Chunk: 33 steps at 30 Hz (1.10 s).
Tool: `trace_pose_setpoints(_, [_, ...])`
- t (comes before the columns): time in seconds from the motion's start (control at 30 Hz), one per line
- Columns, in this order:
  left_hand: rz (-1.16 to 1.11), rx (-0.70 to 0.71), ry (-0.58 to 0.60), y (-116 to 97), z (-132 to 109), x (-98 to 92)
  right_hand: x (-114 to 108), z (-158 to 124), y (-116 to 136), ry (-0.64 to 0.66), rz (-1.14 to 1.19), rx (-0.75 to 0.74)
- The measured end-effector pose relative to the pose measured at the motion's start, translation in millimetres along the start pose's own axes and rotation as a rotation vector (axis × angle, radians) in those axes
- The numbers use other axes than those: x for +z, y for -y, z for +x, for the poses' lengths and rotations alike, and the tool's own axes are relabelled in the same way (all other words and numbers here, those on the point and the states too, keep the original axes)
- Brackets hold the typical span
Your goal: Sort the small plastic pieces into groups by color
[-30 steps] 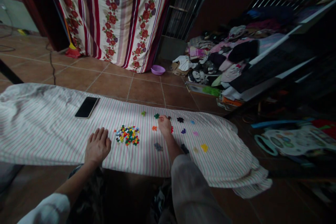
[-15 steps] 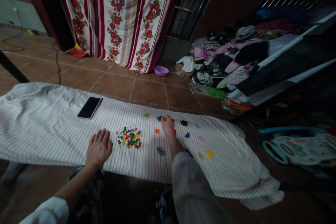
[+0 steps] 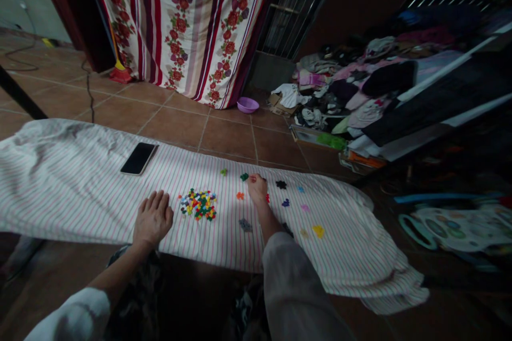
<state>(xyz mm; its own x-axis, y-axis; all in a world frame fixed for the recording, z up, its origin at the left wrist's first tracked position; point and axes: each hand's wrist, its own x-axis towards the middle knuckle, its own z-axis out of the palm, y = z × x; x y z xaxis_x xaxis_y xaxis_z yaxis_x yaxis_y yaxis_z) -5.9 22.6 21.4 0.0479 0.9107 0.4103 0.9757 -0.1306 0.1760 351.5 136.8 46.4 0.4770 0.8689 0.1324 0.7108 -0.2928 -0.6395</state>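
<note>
My left hand (image 3: pixel 152 218) lies flat on the striped cloth (image 3: pixel 80 186), fingers stretched out, left of a mixed pile of small coloured pieces (image 3: pixel 199 204). Across from it, my right hand (image 3: pixel 257 189) is closed in a pinch beside a dark green cluster (image 3: pixel 244 177); whatever the fingertips hold is too small to make out. Around that hand sit little single-colour groups: light green (image 3: pixel 223 172), orange (image 3: pixel 240 195), grey (image 3: pixel 245 225), black (image 3: pixel 281 185), dark blue (image 3: pixel 285 202), pink (image 3: pixel 305 208) and yellow (image 3: pixel 318 231). Red pieces (image 3: pixel 268 198) are partly hidden by my right hand.
A phone (image 3: pixel 139 159) rests on the cloth at the back left. Beyond the cloth are a tiled floor, a purple basin (image 3: pixel 248 105), a floral curtain (image 3: pixel 200 26) and a heap of clothes (image 3: pixel 340 80). A patterned plastic item (image 3: pixel 456 229) is at the right.
The view has shifted slightly. My right hand stays by the dark green pieces with its fingers still pinched, and my left hand remains flat on the cloth.
</note>
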Motion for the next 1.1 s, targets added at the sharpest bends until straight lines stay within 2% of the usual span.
trace_pose_setpoints(0.2, [-0.011, -0.003, 0.034, -0.7, 0.9, -3.1, -0.2, -19.2, 4.0, 0.016, 0.05, -0.042])
trace_pose_setpoints(0.47, [-0.034, -0.014, 0.042, -2.3, 1.0, -6.0, 6.8, -59.1, 24.9, 0.128, 0.076, -0.231])
trace_pose_setpoints(0.63, [-0.035, -0.024, 0.028, -2.2, 0.9, -4.8, 12.0, -84.0, 32.4, 0.212, 0.128, -0.295])
trace_pose_setpoints(0.9, [-0.065, -0.034, 0.078, -3.2, 2.1, -9.2, 13.4, -120.7, 23.1, 0.366, 0.139, -0.414])
trace_pose_setpoints(1.1, [-0.071, -0.038, 0.082, -3.1, 2.3, -10.8, 14.8, -134.6, 15.9, 0.426, 0.095, -0.541])
